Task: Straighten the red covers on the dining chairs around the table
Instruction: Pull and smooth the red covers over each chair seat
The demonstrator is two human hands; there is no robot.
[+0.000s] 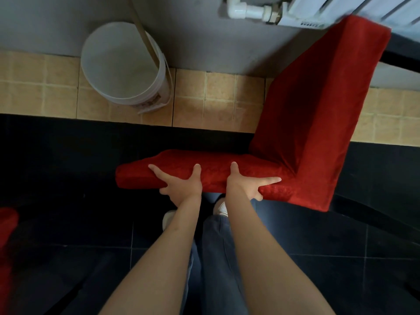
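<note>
From the head camera, looking down, a person stands beside 1 dining chair with a red cover [295, 133]. The chair sits on the dark floor [341, 258], close to a strip of tan tiles [216, 98] by the wall. Its tall back goes up to the right, and its seat sticks out to the left.

Both hands are on the near edge of the seat. The left hand [179, 184] has its fingers spread wide. The thumb and first finger lie on top of the red cloth and the other fingers curl under the edge. The right hand [246, 184] does the same just beside it, with its first finger pointing toward the chair back. So both hands grip the cover at the seat edge, near each other but not touching.

I think the step now is pulling or smoothing the cover over the seat. The cloth looks a bit bumpy at the left end of the seat. The next move likely needs a firm pull down and along the edge, so the cloth lies flat.

A bit of another red cover [8, 235] shows at the far left, so more chairs may need doing.

A white bucket [122, 60] stands on the tan tiles by the wall. A wooden stick [145, 32] leans in it. I see nothing else inside it.
</note>
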